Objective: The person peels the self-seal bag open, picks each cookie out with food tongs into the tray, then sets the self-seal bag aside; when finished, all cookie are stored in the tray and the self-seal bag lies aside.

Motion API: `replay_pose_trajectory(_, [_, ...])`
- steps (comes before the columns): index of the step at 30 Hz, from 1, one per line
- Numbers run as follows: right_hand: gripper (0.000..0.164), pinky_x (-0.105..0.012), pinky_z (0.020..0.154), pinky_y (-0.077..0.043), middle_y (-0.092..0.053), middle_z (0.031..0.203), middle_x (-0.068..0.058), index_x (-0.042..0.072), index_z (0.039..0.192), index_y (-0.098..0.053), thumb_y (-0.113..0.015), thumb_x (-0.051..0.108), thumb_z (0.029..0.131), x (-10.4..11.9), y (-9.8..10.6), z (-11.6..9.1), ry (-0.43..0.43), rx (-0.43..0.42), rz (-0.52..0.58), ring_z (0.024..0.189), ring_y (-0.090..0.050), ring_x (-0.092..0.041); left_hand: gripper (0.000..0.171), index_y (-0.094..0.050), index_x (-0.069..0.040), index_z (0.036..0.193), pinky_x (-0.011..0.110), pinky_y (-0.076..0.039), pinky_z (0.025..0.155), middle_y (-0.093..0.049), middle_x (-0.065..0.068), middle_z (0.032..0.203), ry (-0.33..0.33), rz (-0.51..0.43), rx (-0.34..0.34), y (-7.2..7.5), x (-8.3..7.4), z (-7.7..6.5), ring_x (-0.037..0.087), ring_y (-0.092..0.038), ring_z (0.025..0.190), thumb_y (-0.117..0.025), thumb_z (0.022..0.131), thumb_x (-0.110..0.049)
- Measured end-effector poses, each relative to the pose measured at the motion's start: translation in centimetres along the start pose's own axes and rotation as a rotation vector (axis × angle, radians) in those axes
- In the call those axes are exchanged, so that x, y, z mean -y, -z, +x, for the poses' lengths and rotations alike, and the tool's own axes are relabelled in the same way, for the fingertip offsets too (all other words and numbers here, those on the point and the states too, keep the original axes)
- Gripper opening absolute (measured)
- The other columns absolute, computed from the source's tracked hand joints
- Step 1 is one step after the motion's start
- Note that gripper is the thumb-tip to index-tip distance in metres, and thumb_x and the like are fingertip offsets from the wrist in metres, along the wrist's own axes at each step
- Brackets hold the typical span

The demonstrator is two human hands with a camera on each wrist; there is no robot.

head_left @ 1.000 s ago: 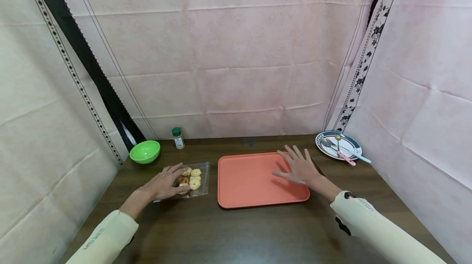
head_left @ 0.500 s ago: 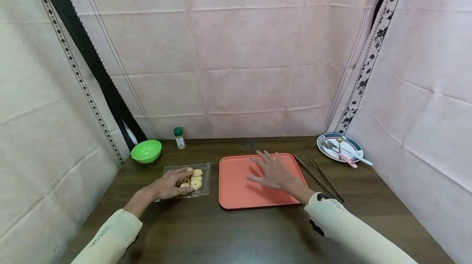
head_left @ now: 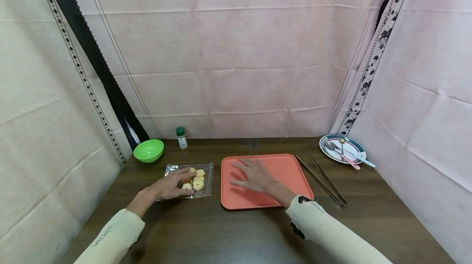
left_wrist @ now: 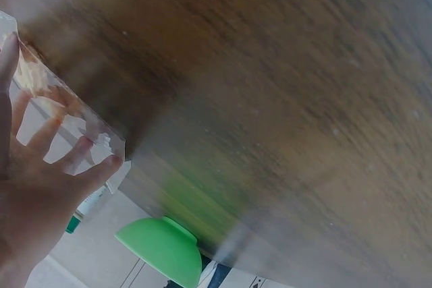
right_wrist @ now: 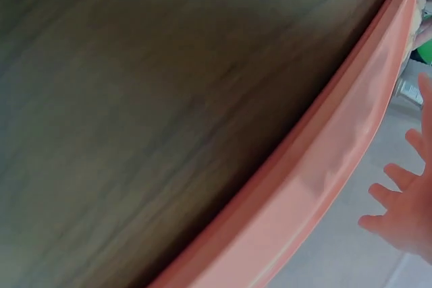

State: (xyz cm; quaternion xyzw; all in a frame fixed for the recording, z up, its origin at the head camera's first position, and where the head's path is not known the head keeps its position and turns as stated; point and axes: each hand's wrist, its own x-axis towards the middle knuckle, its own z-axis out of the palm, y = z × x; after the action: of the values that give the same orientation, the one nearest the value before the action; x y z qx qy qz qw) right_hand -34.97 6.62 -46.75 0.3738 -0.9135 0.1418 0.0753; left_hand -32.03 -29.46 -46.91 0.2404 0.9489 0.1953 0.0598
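In the head view my left hand [head_left: 171, 184] rests over the left part of a clear plastic bag [head_left: 207, 186] of cookies [head_left: 198, 183]. The left wrist view shows its fingers spread along the bag [left_wrist: 88, 118], touching it. My right hand [head_left: 254, 176] is over the left half of a coral-pink tray [head_left: 284, 170], fingers spread and holding nothing. From the right wrist, that hand [right_wrist: 405, 200] appears raised above the tray's rim [right_wrist: 297, 193]. Part of the bag and some cookies are hidden under the left hand.
Metal tongs [head_left: 326, 182] lie right of the tray. At the back right a rimmed plate [head_left: 332, 155] bears a fork and other utensils. A green bowl [head_left: 148, 151] and a green-capped shaker bottle [head_left: 182, 138] stand back left. Cloth walls enclose the dark wooden table [head_left: 221, 235].
My right hand has swept left across the tray, from its right edge to its left half, uncovering the tongs. The left hand has stayed on the bag; the view has shifted slightly.
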Motion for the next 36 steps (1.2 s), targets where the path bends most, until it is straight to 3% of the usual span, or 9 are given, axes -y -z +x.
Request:
replay_pose_trajectory(10, [0.048,-0.05,0.112,-0.041,-0.065,0.137,-0.011,0.014,0.136,-0.07,-0.072,0.042,0.098,2.7,-1.9,2.4,0.122,-0.061,0.021,0.129,-0.058,-0.028,0.074,-0.051,-0.014,0.154,0.073,-0.031,0.11,-0.036,0.025,0.162,0.004,0.015,0.011,0.1,-0.1,-0.1,0.054,-0.034,0.145,-0.075,0.094,-0.049])
replay_pose_trajectory(22, [0.029,-0.037,0.103,-0.047,-0.07,0.126,0.001,0.027,0.125,-0.077,-0.072,0.04,0.099,5.1,-4.0,4.5,0.101,0.005,0.035,0.117,-0.061,-0.017,0.075,-0.052,-0.016,0.154,0.071,-0.031,0.111,-0.036,0.025,0.162,0.014,0.001,0.029,0.1,0.1,0.1,0.052,-0.034,0.145,-0.078,0.092,-0.048])
replay_pose_trajectory(36, [0.018,-0.026,0.085,-0.05,-0.069,0.116,0.006,0.028,0.115,-0.081,-0.074,0.032,0.099,5.8,-4.8,6.0,0.077,0.047,0.082,0.104,-0.059,-0.01,0.073,-0.056,-0.013,0.151,0.069,-0.034,0.111,-0.038,0.026,0.16,0.014,-0.02,0.024,0.5,-0.2,0.1,0.051,-0.036,0.145,-0.083,0.089,-0.041])
